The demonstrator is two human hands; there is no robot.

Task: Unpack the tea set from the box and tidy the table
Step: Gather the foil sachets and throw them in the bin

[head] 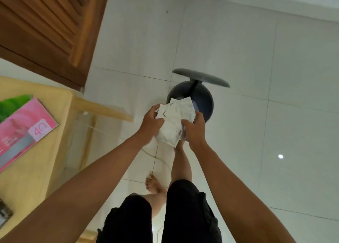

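Gripping wrapping sheets between both hands.

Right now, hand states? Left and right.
Left hand: closed on the white packing sheets.
Right hand: closed on the same sheets, over the open bin.

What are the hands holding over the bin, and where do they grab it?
A bunch of white wrapping sheets. The left hand grips its left edge, the right hand its right edge.
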